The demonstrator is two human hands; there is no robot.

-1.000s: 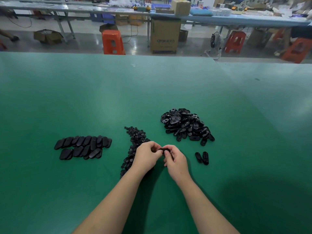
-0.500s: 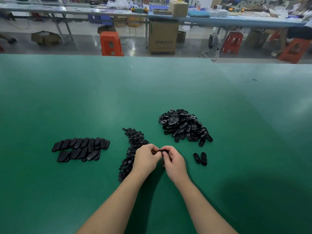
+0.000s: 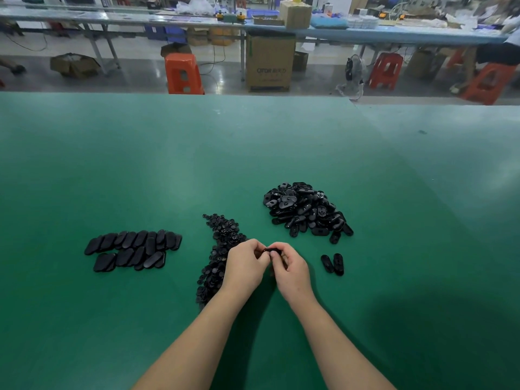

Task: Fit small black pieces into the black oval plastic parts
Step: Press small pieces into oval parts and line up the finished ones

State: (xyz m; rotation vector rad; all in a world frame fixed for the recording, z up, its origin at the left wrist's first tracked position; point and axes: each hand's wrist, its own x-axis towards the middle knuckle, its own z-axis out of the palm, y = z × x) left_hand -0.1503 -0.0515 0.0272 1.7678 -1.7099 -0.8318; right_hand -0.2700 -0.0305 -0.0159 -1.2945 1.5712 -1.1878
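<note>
Left hand [image 3: 245, 266]: curled, fingertips pinching one end of the oval part [image 3: 272, 250], probably to steady it.
Right hand [image 3: 289, 266]: curled round the other end, thumb on top, likely pressing a small piece home; piece itself hidden.
Oval part: held between both hands, just above the surface [image 3: 168, 170].
Small-piece strip [image 3: 222, 243]: just beside the left hand, within easy picking.
Unfitted oval heap [image 3: 305, 211]: beyond the right hand, near.
Two loose ovals [image 3: 332, 263]: right of the right hand, perhaps staged next.
Overlapping rows [image 3: 132, 249]: well left, seemingly finished.
</note>
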